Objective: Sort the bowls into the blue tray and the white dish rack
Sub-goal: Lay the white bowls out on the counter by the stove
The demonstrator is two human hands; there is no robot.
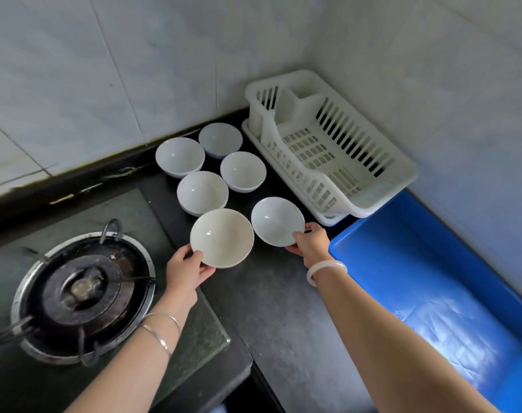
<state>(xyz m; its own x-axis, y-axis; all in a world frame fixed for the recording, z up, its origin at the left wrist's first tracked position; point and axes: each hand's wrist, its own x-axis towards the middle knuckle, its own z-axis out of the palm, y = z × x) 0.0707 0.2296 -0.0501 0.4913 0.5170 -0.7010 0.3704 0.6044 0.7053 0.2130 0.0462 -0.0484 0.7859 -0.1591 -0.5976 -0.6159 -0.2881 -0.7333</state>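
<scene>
Several white bowls sit in two rows on the dark counter. My left hand grips the near rim of the cream bowl closest to me. My right hand holds the near-right rim of the white bowl beside it, thumb on the rim. Further back stand more white bowls. The white dish rack stands empty in the back right corner. The blue tray lies empty along the right wall, just right of my right hand.
A gas burner with a black pan support sits at the left on a glass stove top. Tiled walls close in the back and right sides. The counter's front edge drops off near the bottom middle.
</scene>
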